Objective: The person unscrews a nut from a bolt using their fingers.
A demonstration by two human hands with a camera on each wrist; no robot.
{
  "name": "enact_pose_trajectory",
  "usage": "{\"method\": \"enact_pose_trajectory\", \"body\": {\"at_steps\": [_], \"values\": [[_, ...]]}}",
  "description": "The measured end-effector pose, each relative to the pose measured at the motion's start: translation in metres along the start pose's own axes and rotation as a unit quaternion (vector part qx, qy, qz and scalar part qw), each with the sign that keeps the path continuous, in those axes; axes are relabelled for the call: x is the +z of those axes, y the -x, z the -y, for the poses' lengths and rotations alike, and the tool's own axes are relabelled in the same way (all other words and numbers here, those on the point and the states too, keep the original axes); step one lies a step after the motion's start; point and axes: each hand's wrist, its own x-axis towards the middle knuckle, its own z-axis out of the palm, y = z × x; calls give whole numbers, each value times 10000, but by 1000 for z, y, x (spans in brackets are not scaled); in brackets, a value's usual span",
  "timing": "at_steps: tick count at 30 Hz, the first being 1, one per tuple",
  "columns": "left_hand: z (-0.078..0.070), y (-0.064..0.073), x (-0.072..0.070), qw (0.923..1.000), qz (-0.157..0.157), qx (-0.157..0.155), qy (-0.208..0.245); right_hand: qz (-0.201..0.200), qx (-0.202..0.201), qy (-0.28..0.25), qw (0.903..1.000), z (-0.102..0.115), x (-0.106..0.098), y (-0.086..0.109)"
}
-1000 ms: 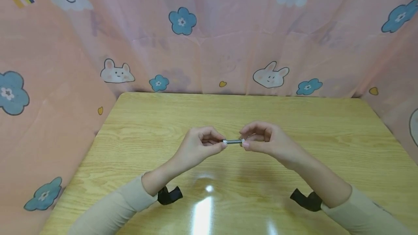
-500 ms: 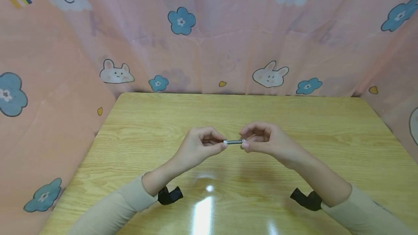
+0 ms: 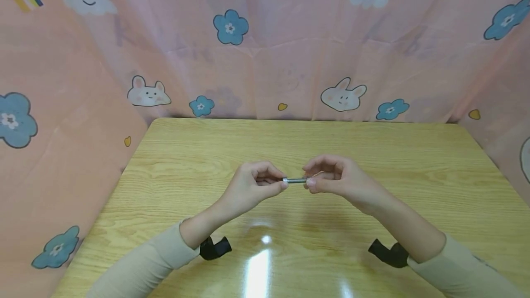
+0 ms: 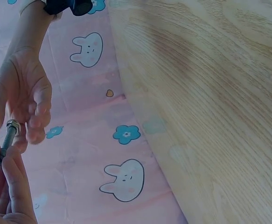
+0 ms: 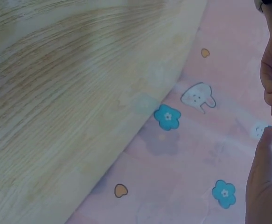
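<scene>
A metal bolt [image 3: 296, 180] is held level above the wooden table, between both hands. Thumb and fingertips of my left hand [image 3: 254, 180] pinch its head at the left end. At the other end sits a hex nut [image 4: 13, 125], which shows in the left wrist view between the thumb and fingers of my right hand [image 3: 343, 178]. In the head view the right thumb covers the nut, with the fingers curled round behind it. The right wrist view catches only parts of both hands at its right edge, and the bolt is hidden there.
The wood-grain table [image 3: 198, 141] reaches back to a pink curtain [image 3: 273, 59] printed with flowers, rabbits and clouds. A black strap piece [image 3: 215, 248] sticks out at the left wrist, and another black piece [image 3: 389, 253] at the right.
The right thumb has shifted slightly and now hides the nut, which showed beside it before. The left hand and the bolt stay in place.
</scene>
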Motion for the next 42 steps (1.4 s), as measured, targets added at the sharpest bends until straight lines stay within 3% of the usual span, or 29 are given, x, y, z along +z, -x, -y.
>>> {"method": "enact_pose_trajectory", "body": {"at_steps": [10,18,26,31,42], "values": [[-1,0,0,10000,5,35,-5,-7,-40,43,10000,2,1,2],[-2,0,1,9999,19,161,-15,162,204,9,9997,5,0,0],[-1,0,0,10000,-4,73,-25,-37,159,-23,9999,4,-1,-1],[-2,0,0,10000,10,87,-13,9,335,56,9994,7,-1,-1],[-1,0,0,10000,2,64,-8,31,271,134,9995,5,-2,0]]}}
